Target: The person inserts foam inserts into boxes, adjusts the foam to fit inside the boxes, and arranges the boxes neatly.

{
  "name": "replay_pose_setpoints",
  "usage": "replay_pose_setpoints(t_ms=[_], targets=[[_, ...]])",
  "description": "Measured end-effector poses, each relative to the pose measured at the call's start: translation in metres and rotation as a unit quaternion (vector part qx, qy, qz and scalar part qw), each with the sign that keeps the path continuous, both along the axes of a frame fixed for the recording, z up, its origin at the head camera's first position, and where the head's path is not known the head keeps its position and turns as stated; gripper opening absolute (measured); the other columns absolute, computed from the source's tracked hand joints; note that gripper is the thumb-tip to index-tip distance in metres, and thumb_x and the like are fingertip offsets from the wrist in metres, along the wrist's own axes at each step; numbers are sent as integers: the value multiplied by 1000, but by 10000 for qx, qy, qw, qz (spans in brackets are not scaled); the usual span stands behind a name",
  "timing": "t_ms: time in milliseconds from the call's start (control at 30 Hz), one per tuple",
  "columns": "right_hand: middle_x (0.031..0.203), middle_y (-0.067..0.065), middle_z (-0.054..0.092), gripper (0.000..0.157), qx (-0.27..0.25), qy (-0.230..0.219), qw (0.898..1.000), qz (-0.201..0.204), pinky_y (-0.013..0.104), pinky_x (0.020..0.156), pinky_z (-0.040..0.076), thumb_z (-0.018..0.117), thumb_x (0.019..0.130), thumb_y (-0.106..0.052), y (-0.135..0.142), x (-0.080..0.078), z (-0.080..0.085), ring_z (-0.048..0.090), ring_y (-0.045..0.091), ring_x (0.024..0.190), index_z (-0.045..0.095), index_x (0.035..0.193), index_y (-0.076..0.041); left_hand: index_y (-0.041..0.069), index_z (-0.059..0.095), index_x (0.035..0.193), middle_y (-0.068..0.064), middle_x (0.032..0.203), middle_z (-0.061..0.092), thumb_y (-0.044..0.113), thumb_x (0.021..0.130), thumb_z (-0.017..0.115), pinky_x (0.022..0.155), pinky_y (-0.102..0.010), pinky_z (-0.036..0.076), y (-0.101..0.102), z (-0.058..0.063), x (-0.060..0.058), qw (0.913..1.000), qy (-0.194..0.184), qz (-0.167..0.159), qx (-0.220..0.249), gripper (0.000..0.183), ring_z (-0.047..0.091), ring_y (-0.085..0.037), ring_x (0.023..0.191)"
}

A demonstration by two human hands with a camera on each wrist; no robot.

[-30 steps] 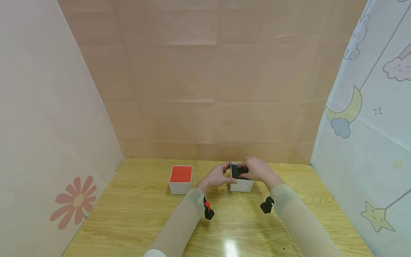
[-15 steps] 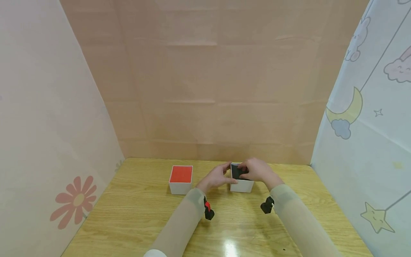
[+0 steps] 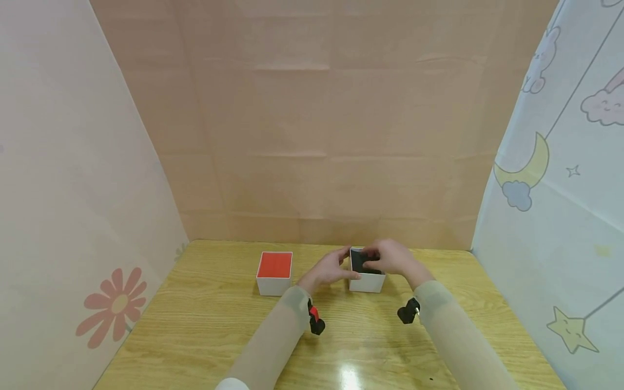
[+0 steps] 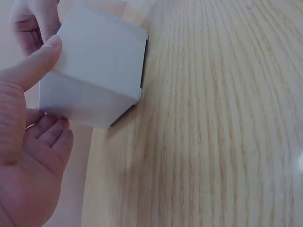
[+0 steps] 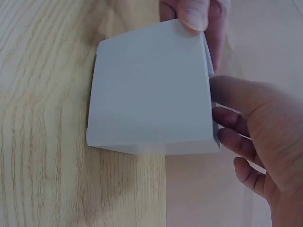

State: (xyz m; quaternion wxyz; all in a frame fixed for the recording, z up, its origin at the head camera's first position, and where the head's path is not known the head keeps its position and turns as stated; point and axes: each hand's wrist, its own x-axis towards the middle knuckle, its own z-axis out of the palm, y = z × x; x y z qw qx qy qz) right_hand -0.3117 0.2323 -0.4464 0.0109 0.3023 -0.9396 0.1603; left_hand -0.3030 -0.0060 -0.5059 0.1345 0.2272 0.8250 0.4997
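A small white box (image 3: 366,283) with a black inside (image 3: 358,260) stands on the table, its top uncovered. My left hand (image 3: 331,269) grips its left side; in the left wrist view the thumb (image 4: 40,61) presses the front face while the other fingers (image 4: 49,135) reach round the side. From the right, my right hand (image 3: 396,257) dips its thumb and fingers past the rim into the box. The right wrist view has those fingertips hidden behind the white wall (image 5: 151,90), the little finger (image 5: 248,175) curled outside. I cannot tell whether they pinch anything.
Left of my left hand is a second white box with a red top (image 3: 275,265). Both boxes stand near the back of the wooden table (image 3: 209,325), before a brown paper backdrop (image 3: 312,162). Printed white sheets (image 3: 560,233) hang at both sides. Each wrist wears a small black camera (image 3: 408,311).
My right hand and forearm have shifted very slightly to the right, the fingers still in the box. The left hand and both boxes stay where they were.
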Motion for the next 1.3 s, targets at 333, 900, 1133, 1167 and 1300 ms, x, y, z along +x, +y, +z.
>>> replay_pose_setpoints(t_ms=[333,900,1133,1167,1300], targets=[[122,9,74,44,-1162,84,9917,-539,54,87,56,78,100,-37,35,15,-13,67,30,105,75,133,-7,18,17,174,-4,178,20,45,93,84,123,-51,35,-10,14,10,9982,552,31,-242,108,33,-33,158],[164,21,42,91,-1675,-398,9821,-758,67,105,48,82,95,-43,66,47,-40,47,48,142,38,166,-6,25,34,170,3,172,33,18,93,87,106,-53,53,-161,16,71,9727,2254,538,150,94,37,-30,155],[175,19,22,100,-2282,-1566,9594,-536,66,105,49,82,97,-36,65,38,-51,35,56,149,20,172,-11,24,21,173,-8,178,16,20,91,89,121,-71,27,-208,1,70,9782,1711,1152,247,108,16,-43,161],[176,18,21,100,-2347,-1666,9563,-516,65,105,50,82,97,-35,65,36,-52,35,57,149,20,172,-12,23,17,174,-9,179,13,20,91,89,122,-70,24,-213,0,69,9804,1552,1171,311,110,13,-43,162],[176,18,20,99,-2534,-1972,9460,-450,63,107,50,81,98,-32,63,31,-55,40,56,147,19,173,-14,15,11,174,-10,179,10,19,92,88,127,-57,20,-228,-10,62,9872,1065,1042,577,112,11,-38,163]])
